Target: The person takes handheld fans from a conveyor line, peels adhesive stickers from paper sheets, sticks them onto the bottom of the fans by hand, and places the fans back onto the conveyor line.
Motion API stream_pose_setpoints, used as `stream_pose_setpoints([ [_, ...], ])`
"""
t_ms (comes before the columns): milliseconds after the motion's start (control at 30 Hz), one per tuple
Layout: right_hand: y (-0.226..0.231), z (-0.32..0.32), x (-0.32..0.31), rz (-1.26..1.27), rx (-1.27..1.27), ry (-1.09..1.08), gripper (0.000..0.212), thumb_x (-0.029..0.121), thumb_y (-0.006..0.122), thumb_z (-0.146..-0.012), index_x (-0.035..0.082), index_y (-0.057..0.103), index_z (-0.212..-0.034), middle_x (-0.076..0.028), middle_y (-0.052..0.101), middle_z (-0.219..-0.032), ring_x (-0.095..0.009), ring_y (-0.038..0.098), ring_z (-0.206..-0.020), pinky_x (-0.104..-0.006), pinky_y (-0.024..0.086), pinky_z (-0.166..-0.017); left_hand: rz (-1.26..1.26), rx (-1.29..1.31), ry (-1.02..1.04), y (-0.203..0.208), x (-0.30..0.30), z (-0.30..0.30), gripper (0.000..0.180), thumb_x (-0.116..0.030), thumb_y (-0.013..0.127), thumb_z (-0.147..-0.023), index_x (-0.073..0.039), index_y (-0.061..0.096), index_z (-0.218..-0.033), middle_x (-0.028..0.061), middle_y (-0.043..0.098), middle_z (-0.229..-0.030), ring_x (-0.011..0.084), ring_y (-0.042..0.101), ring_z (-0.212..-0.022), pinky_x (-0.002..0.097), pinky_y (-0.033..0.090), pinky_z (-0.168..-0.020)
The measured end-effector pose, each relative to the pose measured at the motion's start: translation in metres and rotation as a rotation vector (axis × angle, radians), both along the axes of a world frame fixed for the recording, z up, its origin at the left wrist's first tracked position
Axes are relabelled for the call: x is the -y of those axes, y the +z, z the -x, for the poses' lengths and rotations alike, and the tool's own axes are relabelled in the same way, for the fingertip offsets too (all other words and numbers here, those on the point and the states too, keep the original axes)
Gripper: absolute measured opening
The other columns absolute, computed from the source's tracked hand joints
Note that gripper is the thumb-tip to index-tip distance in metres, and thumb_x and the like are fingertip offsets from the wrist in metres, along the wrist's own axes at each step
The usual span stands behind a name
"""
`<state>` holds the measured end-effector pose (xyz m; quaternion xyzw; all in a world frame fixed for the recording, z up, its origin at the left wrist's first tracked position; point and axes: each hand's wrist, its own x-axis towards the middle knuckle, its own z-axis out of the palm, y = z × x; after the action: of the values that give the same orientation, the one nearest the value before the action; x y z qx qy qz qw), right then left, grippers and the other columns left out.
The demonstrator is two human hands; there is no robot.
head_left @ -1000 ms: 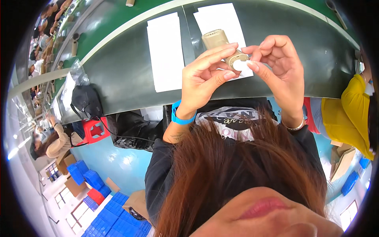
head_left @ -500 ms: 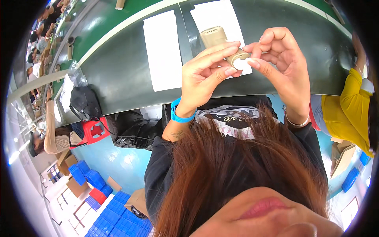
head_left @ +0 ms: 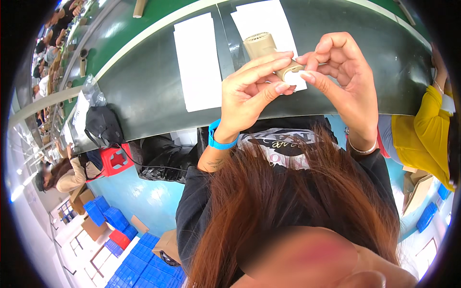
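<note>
My left hand point(head_left: 252, 91), with a blue band at its wrist, is closed round a beige handheld fan point(head_left: 260, 47) above the dark tabletop. The fan's slotted, rounded end points away from me and its other end faces me. Against that near end lies a small white round sticker point(head_left: 291, 78). Thumb and forefinger of my right hand point(head_left: 343, 72) pinch at the sticker's right edge; its other fingers are curled. My left fingers hide the middle of the fan.
White sheets point(head_left: 197, 62) lie on the dark table point(head_left: 149, 81), with more sheets point(head_left: 269, 19) behind the fan. Beyond is a green conveyor point(head_left: 161, 10) bearing beige pieces. A black bag point(head_left: 103, 126) sits at the left edge. A person in yellow point(head_left: 418, 139) is at the right.
My hands, the fan and the sticker hold almost the same place. Beige pieces on the green conveyor have shifted, and a person at far left has lowered an arm.
</note>
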<state>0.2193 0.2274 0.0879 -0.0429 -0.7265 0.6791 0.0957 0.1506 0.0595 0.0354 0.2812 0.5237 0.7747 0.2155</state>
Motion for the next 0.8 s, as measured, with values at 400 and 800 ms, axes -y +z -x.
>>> stream_pose_setpoints([
  [400,0.002,0.000,0.001,-0.027,0.004,-0.033,0.033,-0.007,0.064,-0.078,0.004,0.045,-0.103,-0.004,0.058,-0.083,-0.015,0.061,-0.093,-0.0270,0.048,-0.082,-0.029,0.044,-0.014,0.001,-0.002,-0.003,0.034,0.009,0.060,-0.082,0.007,0.057,-0.116,0.0207,0.051,-0.127,0.0234,0.063,-0.095,0.0327,0.056,-0.081],
  [800,0.009,-0.008,0.006,-0.126,-0.008,-0.074,0.035,-0.004,0.064,-0.080,0.004,0.046,-0.108,-0.004,0.059,-0.082,-0.015,0.062,-0.091,-0.0277,0.046,-0.083,0.034,0.046,0.079,0.003,-0.009,-0.011,0.034,0.011,0.065,-0.077,0.006,0.060,-0.111,0.0181,0.056,-0.119,0.0165,0.064,-0.087,0.0246,0.056,-0.074],
])
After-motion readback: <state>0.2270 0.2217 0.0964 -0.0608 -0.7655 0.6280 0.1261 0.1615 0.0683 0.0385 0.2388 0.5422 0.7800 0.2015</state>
